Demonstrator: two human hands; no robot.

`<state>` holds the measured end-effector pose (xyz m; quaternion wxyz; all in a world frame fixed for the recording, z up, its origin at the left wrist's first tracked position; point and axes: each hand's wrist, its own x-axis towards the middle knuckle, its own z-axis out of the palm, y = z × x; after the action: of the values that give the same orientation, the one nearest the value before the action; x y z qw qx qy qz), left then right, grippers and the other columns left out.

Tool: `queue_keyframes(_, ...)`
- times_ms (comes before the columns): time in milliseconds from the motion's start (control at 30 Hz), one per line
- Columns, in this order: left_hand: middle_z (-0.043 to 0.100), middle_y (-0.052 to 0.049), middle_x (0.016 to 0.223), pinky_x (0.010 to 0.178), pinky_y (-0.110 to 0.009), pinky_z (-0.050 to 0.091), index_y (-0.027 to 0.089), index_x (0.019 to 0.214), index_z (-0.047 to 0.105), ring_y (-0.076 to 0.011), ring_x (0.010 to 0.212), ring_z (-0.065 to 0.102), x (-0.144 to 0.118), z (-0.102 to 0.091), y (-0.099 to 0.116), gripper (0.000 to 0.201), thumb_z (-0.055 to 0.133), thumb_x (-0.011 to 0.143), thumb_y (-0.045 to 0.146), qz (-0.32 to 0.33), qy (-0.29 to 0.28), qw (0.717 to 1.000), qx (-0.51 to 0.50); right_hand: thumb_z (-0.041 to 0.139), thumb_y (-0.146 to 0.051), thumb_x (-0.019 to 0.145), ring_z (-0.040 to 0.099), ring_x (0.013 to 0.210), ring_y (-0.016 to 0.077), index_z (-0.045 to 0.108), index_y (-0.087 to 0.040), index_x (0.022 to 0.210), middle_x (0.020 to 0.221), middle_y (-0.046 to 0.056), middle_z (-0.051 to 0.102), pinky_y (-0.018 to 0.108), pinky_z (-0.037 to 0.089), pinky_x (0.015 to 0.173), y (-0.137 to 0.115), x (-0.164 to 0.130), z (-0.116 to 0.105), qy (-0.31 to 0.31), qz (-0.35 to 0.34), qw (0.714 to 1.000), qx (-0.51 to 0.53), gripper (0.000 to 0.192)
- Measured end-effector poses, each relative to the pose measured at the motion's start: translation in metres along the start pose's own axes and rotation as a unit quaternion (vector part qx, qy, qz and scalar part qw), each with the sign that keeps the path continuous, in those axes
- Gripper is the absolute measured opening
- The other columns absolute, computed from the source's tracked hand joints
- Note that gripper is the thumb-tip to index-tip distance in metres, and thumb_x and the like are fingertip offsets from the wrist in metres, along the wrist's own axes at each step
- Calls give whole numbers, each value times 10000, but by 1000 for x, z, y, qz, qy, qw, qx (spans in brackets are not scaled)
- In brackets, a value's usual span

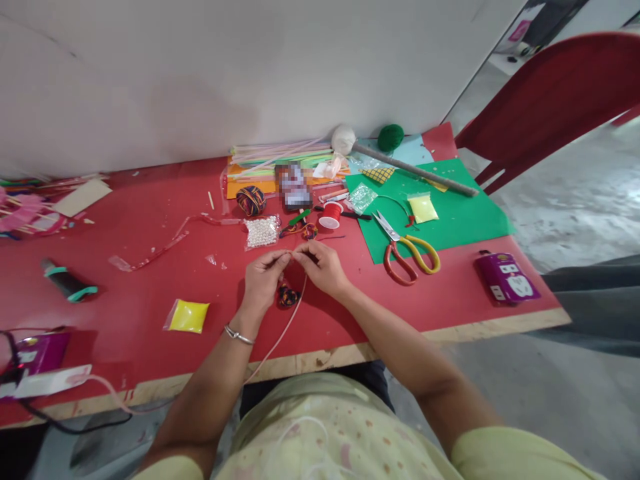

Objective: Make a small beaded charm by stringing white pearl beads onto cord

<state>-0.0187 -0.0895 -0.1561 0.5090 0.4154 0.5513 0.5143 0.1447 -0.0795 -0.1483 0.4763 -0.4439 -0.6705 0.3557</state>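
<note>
My left hand (263, 280) and my right hand (320, 268) meet fingertip to fingertip over the red table. Both are closed in a pinch, and what lies between the fingers is too small to make out. Just below them sits a small dark multicoloured yarn bundle (287, 295). A thin pale pink cord (283, 335) runs from beside my right fingers down over the front edge. Beyond the fingertips are a bag of white beads (262, 231), a red thread spool (331, 215) and some tangled multicoloured yarn (309, 231).
Scissors (400, 240) with red and yellow handles lie partly on a green sheet (465, 207). Yellow powder packets (188, 316) (423, 207), a multicoloured yarn ball (251, 201), a phone (294, 187), a cutter (69, 281) and purple boxes (507, 278) lie around. A red chair (555, 100) stands right.
</note>
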Motion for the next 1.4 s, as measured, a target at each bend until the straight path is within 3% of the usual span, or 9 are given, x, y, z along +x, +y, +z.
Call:
queue_keyframes(367,696,0,680,462,-206,329,190,940,815,-66,494,452,3,0,-4,353,864,664,404,-39,4,999,-21,585,-377,975,650,782,155,711,-189,913,859,37,723,271,492,742,-3,1,1,13,28,999,18,235)
queue_keyframes(1033,663,7,646,459,-191,331,189,926,819,-68,506,461,2,0,-6,331,856,694,423,-32,-6,999,-10,585,-384,960,654,773,154,720,-177,887,843,37,734,258,493,723,2,1,6,11,62,996,67,257)
queue_keyframes(1400,674,5,664,472,-182,345,186,933,817,-63,517,480,2,0,-5,349,866,684,425,-38,-8,999,-16,596,-320,954,650,761,140,733,-179,894,837,30,735,254,476,732,3,1,4,18,12,1000,6,205)
